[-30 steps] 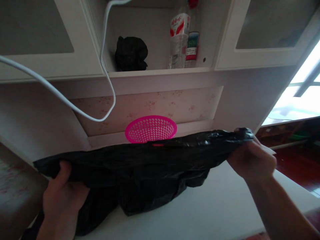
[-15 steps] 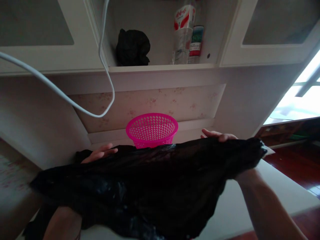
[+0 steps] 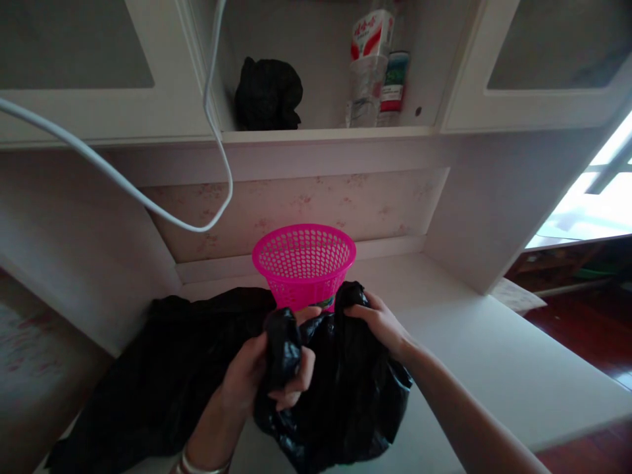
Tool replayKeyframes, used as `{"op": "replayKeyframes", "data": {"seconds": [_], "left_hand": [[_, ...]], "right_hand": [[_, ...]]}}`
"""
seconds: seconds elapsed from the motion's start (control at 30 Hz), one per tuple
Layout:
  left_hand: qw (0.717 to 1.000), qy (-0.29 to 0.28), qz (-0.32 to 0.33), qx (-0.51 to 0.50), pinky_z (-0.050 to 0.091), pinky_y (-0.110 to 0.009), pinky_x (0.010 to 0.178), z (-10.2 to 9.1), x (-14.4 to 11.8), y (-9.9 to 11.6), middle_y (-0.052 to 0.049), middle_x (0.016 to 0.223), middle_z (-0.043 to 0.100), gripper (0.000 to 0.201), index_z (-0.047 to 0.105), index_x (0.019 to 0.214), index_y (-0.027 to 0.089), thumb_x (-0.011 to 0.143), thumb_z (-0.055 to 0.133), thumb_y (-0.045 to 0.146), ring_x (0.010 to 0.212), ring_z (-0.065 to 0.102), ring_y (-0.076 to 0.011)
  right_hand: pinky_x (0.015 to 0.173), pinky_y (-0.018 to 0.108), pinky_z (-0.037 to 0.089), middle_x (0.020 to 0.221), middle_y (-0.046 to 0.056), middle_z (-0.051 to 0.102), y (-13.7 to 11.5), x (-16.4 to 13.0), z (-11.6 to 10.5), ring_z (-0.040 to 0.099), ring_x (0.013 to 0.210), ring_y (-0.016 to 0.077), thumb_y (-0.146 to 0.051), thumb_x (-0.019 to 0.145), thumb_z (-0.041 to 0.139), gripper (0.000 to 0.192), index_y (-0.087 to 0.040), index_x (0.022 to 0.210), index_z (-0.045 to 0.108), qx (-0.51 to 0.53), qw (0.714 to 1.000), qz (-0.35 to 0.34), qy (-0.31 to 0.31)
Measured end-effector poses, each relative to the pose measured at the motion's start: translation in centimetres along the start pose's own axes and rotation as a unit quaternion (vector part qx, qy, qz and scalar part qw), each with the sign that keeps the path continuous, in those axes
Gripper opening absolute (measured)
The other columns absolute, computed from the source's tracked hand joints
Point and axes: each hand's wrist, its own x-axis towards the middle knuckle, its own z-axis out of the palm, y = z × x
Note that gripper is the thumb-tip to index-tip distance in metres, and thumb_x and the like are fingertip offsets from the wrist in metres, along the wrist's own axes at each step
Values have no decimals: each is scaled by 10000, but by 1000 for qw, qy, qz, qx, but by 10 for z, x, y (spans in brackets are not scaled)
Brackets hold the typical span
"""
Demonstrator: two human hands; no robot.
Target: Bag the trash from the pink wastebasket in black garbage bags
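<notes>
A black plastic bag is bunched up on the white desk in front of me. My left hand grips a gathered fold of the bag near its top. My right hand pinches the bag's edge a little further right. Just behind both hands stands a pink perforated basket, upright on the desk. More black plastic lies spread out to the left of my left hand.
A white cable hangs in a loop above the desk's left side. On the open shelf above sit a crumpled black bag and two bottles. White cabinet doors flank the shelf. A bright window is at the right.
The bag was stretched wide between my hands; now both hands have come together in front of the basket and the bag is bunched and lowered onto the desk.
</notes>
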Motion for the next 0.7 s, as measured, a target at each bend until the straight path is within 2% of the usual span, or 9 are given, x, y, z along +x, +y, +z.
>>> {"op": "replayKeyframes", "data": {"seconds": [0.03, 0.1, 0.2, 0.27, 0.37, 0.47, 0.57, 0.63, 0.7], "left_hand": [[999, 13, -38, 10, 267, -188, 378, -3, 9, -4, -8, 664, 598, 796, 607, 1386, 170, 939, 353, 778, 404, 349, -86], [993, 31, -106, 51, 235, -233, 327, -9, 28, -12, -30, 514, 559, 991, 748, 1057, 71, 883, 201, 878, 331, 340, -109], [980, 57, -148, 116, 237, -280, 290, -15, 49, -21, -9, 338, 406, 943, 690, 651, 93, 838, 245, 902, 250, 278, -114], [979, 82, -134, 133, 258, -252, 292, -11, 56, -26, 11, 391, 478, 794, 714, 808, 79, 841, 454, 829, 255, 310, -96], [977, 108, -113, 146, 296, -179, 325, 3, 56, -30, 44, 577, 630, 603, 645, 1215, 156, 803, 757, 582, 311, 419, -69], [975, 122, -104, 156, 340, -157, 359, 11, 55, -30, 45, 600, 640, 512, 660, 1101, 187, 766, 838, 531, 365, 474, -64], [970, 142, -104, 165, 382, -182, 372, 10, 60, -27, 39, 588, 625, 554, 661, 974, 178, 719, 849, 632, 383, 490, -79], [960, 185, -104, 180, 372, -202, 353, 8, 64, -24, 42, 572, 615, 599, 657, 983, 180, 742, 790, 713, 367, 484, -95], [950, 230, -79, 198, 404, -224, 378, 8, 68, -22, 44, 572, 620, 564, 668, 993, 187, 807, 724, 717, 393, 513, -118]], "right_hand": [[814, 374, 548, 949, 27, 751, -7, 1, 2, 683, 887, 244, -346, 746, 726, 289, -212, 1000, 699, -12, 1000, -19, -3], [1013, 389, 488, 1116, 27, 729, -23, 1, 7, 645, 1097, 255, -427, 806, 743, 320, -231, 1057, 708, -51, 995, -86, -11], [1161, 417, 384, 1312, 69, 638, -39, -1, 16, 571, 1259, 259, -523, 928, 652, 426, -223, 1229, 684, -167, 963, -209, -27], [1197, 469, 352, 1401, 113, 575, -42, -2, 21, 528, 1327, 281, -567, 993, 547, 516, -206, 1349, 645, -252, 935, -249, -37], [1239, 568, 279, 1527, 153, 474, -37, -4, 26, 398, 1454, 354, -626, 979, 537, 667, -204, 1495, 558, -336, 910, -238, -43], [1264, 594, 232, 1610, 145, 369, -27, -7, 22, 309, 1516, 376, -655, 935, 609, 809, -239, 1602, 420, -316, 918, -234, -58], [1256, 511, 298, 1593, 71, 389, -16, -19, 11, 370, 1503, 308, -601, 958, 631, 697, -372, 1581, 421, -155, 945, -287, -36], [1154, 400, 429, 1418, 33, 527, -12, -33, 5, 520, 1353, 235, -536, 1001, 597, 494, -423, 1477, 526, -76, 937, -339, 47], [965, 320, 519, 1149, 26, 616, -11, -47, 4, 619, 1089, 191, -533, 1017, 562, 432, -395, 1426, 574, -112, 915, -377, 95]]}}
